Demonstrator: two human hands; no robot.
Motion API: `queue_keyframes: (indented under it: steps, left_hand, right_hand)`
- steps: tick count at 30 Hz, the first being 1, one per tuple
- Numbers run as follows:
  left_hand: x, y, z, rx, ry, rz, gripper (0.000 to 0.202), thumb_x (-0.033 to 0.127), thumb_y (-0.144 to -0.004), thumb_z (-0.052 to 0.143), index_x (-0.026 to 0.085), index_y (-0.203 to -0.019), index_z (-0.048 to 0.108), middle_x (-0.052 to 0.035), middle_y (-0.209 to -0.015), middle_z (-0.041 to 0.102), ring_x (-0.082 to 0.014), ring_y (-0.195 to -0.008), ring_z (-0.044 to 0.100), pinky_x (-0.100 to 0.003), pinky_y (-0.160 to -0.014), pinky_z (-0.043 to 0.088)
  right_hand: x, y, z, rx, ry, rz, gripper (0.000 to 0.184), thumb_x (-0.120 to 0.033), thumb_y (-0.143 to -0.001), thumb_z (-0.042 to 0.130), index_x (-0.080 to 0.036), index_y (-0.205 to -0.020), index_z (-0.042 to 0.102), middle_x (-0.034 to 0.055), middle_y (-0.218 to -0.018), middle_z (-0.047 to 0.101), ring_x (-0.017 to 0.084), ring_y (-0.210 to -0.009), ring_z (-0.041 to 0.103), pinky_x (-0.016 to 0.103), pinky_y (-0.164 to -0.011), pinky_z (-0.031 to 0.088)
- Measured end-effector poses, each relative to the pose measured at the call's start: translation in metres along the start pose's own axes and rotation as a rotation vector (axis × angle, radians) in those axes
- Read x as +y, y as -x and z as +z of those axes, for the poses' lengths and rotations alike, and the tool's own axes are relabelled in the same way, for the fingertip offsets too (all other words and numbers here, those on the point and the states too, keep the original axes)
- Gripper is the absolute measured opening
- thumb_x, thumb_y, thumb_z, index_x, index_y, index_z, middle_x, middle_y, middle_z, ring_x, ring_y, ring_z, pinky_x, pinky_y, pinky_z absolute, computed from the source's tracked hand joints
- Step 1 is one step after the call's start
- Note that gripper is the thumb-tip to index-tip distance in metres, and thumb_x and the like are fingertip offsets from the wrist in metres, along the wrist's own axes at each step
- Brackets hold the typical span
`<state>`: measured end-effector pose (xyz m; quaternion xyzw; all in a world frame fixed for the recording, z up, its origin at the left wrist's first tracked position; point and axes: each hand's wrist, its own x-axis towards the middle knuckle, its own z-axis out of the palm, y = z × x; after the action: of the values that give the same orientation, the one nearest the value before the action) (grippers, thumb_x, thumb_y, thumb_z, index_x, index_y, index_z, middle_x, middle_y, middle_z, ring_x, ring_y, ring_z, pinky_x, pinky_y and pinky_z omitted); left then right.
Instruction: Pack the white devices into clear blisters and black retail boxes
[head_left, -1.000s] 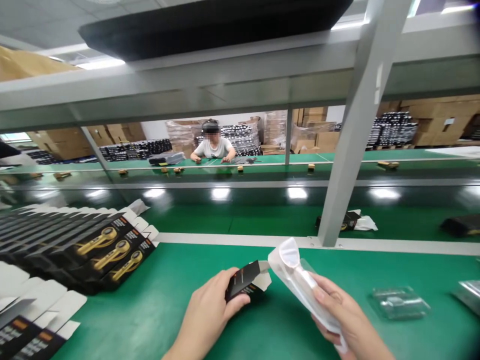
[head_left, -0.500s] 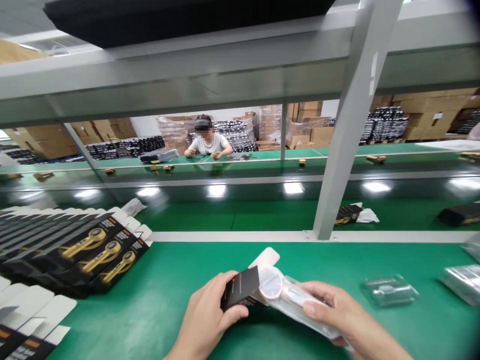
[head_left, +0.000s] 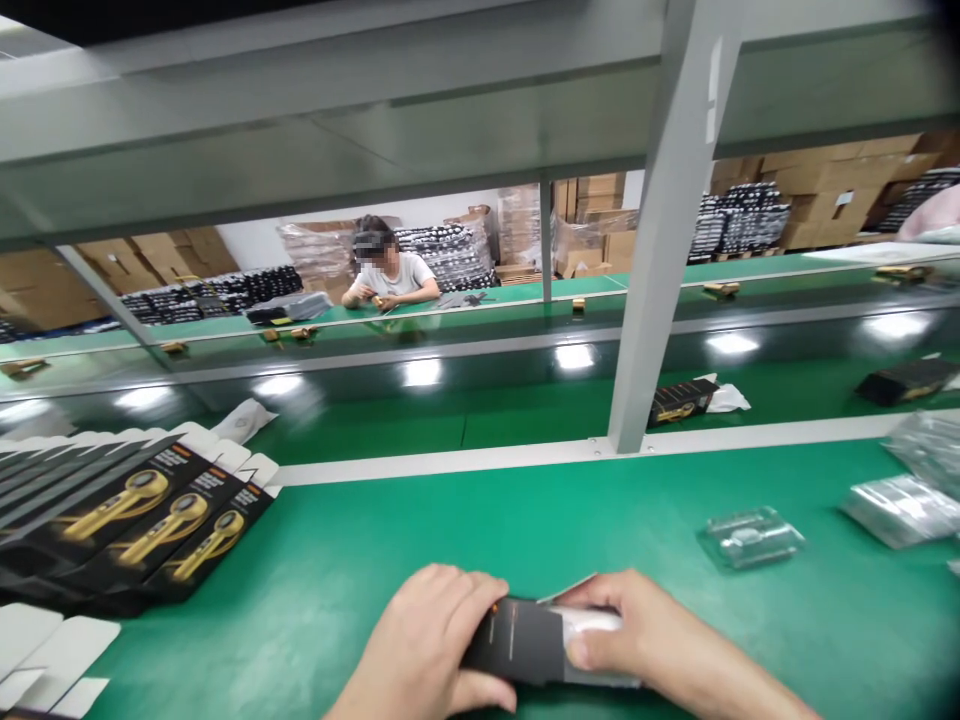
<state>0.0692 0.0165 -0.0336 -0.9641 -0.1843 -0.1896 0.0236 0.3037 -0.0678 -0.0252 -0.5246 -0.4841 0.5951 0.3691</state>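
Left hand (head_left: 424,640) — grip clenched on a black retail box (head_left: 514,640); right hand (head_left: 660,625) — grip on a white-wrapped item (head_left: 592,622), half inside the box's open end. Clear plastic tray (head_left: 750,537) rests right of both grips on the green tabletop (head_left: 480,510).

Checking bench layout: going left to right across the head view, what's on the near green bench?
stack of black boxes with gold print → left hand → black box → right hand → clear plastic tray → clear plastic bags
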Motion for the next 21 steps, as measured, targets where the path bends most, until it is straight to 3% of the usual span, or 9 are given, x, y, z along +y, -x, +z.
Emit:
queue_keyframes:
  steps: [6,8,10,12,14,16,18,21]
  left_hand:
    - [0.000,-0.001,0.003,-0.040,-0.017,-0.007,0.070,0.072,-0.069,0.050,0.017,-0.111,0.050,-0.0070,-0.097,0.066,-0.0205,-0.079,0.061,-0.033,-0.073,0.047]
    - [0.000,-0.003,0.003,-0.049,-0.014,-0.013,0.068,0.072,-0.069,0.050,0.018,-0.110,0.051,-0.0067,-0.097,0.066,-0.0206,-0.078,0.061,-0.033,-0.071,0.047]
    - [-0.002,-0.006,0.003,-0.053,0.001,-0.031,0.066,0.072,-0.069,0.050,0.019,-0.108,0.052,-0.0057,-0.095,0.066,-0.0205,-0.075,0.061,-0.034,-0.070,0.048]
    - [-0.005,-0.009,0.003,-0.041,0.000,-0.047,0.065,0.071,-0.069,0.051,0.019,-0.109,0.052,-0.0050,-0.095,0.067,-0.0215,-0.078,0.062,-0.042,-0.083,0.047]
    - [-0.009,-0.010,0.004,-0.005,-0.048,-0.080,0.066,0.066,-0.072,0.053,0.021,-0.119,0.046,-0.0064,-0.107,0.064,-0.0260,-0.096,0.059,-0.055,-0.100,0.032]
    - [-0.014,-0.009,0.007,0.095,-0.101,-0.193,0.067,0.058,-0.079,0.053,0.023,-0.132,0.034,-0.0090,-0.126,0.054,-0.0303,-0.119,0.045,-0.062,-0.106,0.017]
    - [-0.021,-0.006,0.014,0.244,-0.087,-0.398,0.064,0.049,-0.084,0.049,0.024,-0.138,0.024,-0.0104,-0.138,0.040,-0.0301,-0.128,0.034,-0.059,-0.105,0.025]
    - [-0.034,-0.001,0.032,0.369,0.006,-0.576,0.053,0.041,-0.087,0.043,0.026,-0.135,0.028,-0.0107,-0.136,0.040,-0.0273,-0.125,0.039,-0.051,-0.098,0.041]
  right_hand:
    - [0.000,-0.005,0.012,0.078,0.064,0.034,0.025,-0.025,-0.063,0.068,-0.019,-0.087,0.074,0.0015,-0.086,0.070,0.020,-0.081,0.060,0.023,-0.068,0.042]
    - [0.002,-0.006,0.013,0.108,0.031,0.032,0.024,-0.020,-0.062,0.068,-0.019,-0.085,0.074,0.0009,-0.085,0.070,0.018,-0.079,0.059,0.021,-0.067,0.042]
    - [0.006,-0.007,0.014,0.157,-0.027,0.037,0.024,-0.017,-0.060,0.068,-0.017,-0.083,0.073,0.0005,-0.079,0.068,0.013,-0.066,0.057,0.019,-0.057,0.040]
    - [0.010,-0.009,0.013,0.194,-0.088,0.050,0.028,-0.023,-0.062,0.068,-0.015,-0.089,0.070,-0.0009,-0.067,0.062,0.007,-0.048,0.047,0.017,-0.041,0.032]
    - [0.013,-0.015,0.009,0.219,-0.128,0.049,0.036,-0.037,-0.068,0.066,-0.013,-0.095,0.064,-0.0039,-0.057,0.053,0.005,-0.038,0.036,0.016,-0.034,0.021]
    - [0.010,-0.027,0.000,0.265,-0.144,0.008,0.041,-0.047,-0.074,0.061,-0.011,-0.096,0.060,-0.0060,-0.052,0.047,0.004,-0.036,0.033,0.016,-0.033,0.018]
    - [0.000,-0.048,-0.013,0.329,-0.152,-0.050,0.037,-0.047,-0.080,0.057,-0.011,-0.090,0.058,-0.0064,-0.052,0.046,0.003,-0.037,0.033,0.016,-0.034,0.020]
    - [-0.023,-0.097,-0.035,0.401,-0.143,-0.108,0.031,-0.043,-0.086,0.052,-0.013,-0.083,0.056,-0.0059,-0.059,0.048,0.003,-0.041,0.038,0.016,-0.037,0.028]
